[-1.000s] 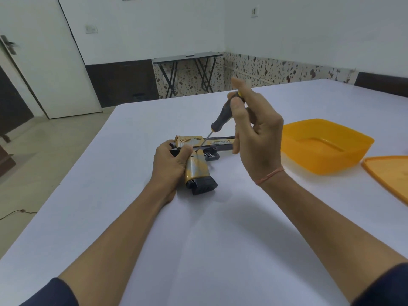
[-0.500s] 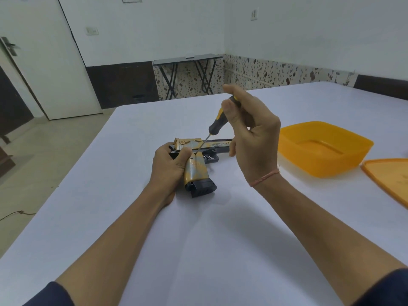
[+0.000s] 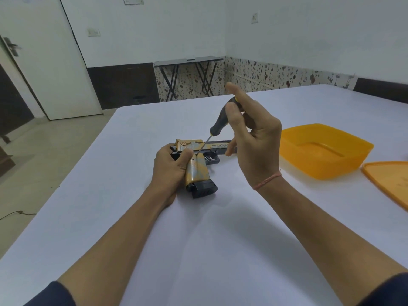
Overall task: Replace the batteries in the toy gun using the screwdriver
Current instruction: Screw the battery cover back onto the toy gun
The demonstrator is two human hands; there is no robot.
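Left hand (image 3: 171,166) grips toy gun (image 3: 197,173), right hand (image 3: 254,138) pinches screwdriver (image 3: 218,121).
Handle's turned since last frame, tip by your left thumb; screw probably backing out, too small to confirm.

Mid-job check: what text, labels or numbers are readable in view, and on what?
"DESERT EAGLE": on the slide of the toy gun.
Smaller line beneath it: too small to read.
Pale label at the gun's rear: blurred, unreadable.
Screwdriver, orange container, orange lid: no text visible.
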